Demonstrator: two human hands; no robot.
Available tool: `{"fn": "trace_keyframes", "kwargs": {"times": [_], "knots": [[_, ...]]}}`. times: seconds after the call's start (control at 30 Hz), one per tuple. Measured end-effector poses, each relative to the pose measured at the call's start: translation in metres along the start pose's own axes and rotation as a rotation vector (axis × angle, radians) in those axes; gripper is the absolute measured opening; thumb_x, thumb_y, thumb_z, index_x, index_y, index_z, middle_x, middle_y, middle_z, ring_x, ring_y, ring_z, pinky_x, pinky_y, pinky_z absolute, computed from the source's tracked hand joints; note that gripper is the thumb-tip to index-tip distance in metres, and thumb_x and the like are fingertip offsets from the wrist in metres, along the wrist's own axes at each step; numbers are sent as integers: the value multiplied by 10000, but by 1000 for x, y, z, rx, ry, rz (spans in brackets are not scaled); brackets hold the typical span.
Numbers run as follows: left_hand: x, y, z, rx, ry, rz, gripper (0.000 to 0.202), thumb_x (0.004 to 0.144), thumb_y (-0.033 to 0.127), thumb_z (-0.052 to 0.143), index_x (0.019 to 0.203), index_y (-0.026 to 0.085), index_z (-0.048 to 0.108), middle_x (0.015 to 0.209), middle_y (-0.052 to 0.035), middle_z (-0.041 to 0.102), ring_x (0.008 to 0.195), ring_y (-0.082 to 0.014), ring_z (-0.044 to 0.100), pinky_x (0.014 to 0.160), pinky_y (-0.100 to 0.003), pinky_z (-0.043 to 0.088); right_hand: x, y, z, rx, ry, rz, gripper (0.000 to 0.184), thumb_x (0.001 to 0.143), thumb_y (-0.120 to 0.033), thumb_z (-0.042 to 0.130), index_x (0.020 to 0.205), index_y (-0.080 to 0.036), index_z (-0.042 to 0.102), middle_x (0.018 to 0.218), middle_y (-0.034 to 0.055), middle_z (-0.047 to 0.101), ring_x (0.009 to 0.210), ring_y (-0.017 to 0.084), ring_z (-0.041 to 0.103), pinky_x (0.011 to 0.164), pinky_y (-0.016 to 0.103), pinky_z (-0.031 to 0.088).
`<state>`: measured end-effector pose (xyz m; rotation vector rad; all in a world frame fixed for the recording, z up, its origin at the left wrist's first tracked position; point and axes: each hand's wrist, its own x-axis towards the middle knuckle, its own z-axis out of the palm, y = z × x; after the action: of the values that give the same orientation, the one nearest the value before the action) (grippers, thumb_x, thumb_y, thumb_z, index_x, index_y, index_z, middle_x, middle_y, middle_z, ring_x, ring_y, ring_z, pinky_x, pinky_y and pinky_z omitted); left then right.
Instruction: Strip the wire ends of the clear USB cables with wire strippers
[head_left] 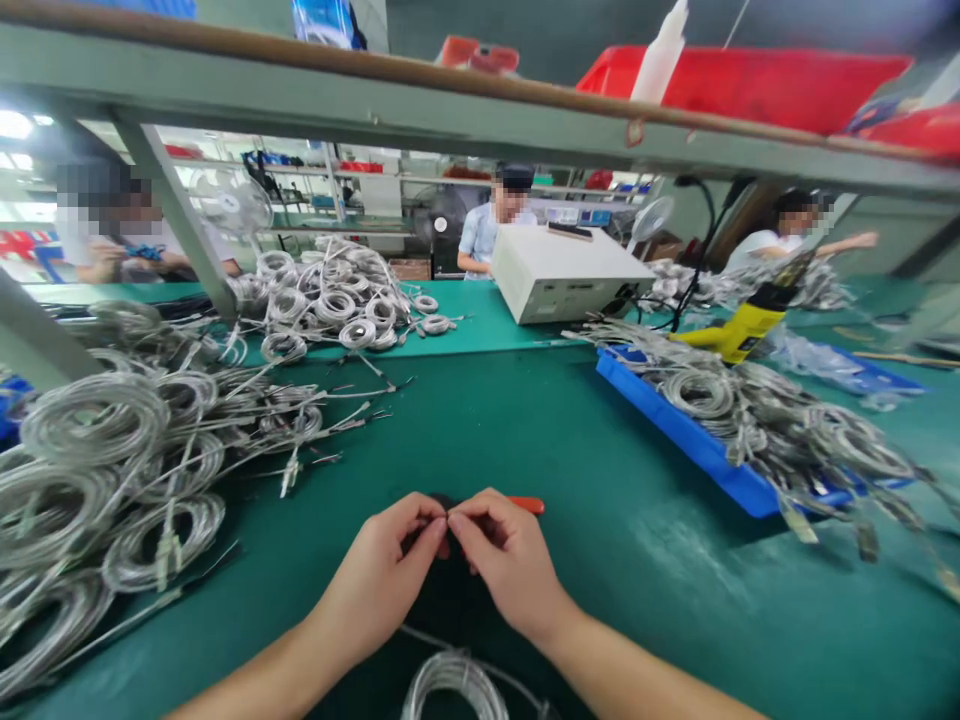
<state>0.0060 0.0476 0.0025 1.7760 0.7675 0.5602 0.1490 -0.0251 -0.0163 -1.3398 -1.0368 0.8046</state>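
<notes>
My left hand [394, 560] and my right hand [510, 565] meet over the green mat, thumbs and forefingers pinched with tips nearly touching. Whatever sits between the fingertips is too small and hidden to make out. Just below, at the bottom edge, lies a coil of clear-jacketed grey cable [456, 685]; a strand from it runs up beneath my left hand. An orange-red handle [529, 505] shows behind my right hand, the rest of that tool being covered. Something dark lies behind the fingertips.
Coiled cables [97, 420] are heaped at left, with another cable pile [337, 290] farther back. On the right, a blue tray [675, 435] holds cables beside a yellow tool [750, 325]. A white box-shaped device [574, 270] stands behind. A shelf [450, 95] crosses overhead; several people sit beyond.
</notes>
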Motion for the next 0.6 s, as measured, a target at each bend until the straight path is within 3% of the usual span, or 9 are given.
{"fn": "trace_keyframes", "kwargs": {"times": [0.2,0.33,0.5,0.6], "knots": [[3,-1,0,-129,52,-92,234,877,384,589,786,170,614,628,5,632,598,-132,560,590,-239,398,1,2,-2,293,-89,180,254,844,-403,649,787,-164,712,543,-31,534,484,105,471,472,235,391],[3,2,-2,-206,93,-94,246,850,382,644,762,153,619,569,23,579,549,-105,506,554,-220,365,0,2,-2,434,-101,225,247,813,-386,675,905,-165,732,578,-26,561,514,117,496,475,243,406],[2,20,-12,-454,199,-98,250,853,379,676,792,150,599,613,16,607,497,-73,441,490,-203,316,-6,-4,2,203,-203,198,293,849,-390,644,1034,-169,700,613,-23,592,537,133,542,536,271,456],[1,36,-23,-566,254,-42,216,853,345,689,811,148,611,703,-22,683,570,-100,559,572,-222,424,-13,-10,7,0,-292,79,212,873,-344,617,992,-188,699,776,29,660,693,173,610,632,294,497]]}}
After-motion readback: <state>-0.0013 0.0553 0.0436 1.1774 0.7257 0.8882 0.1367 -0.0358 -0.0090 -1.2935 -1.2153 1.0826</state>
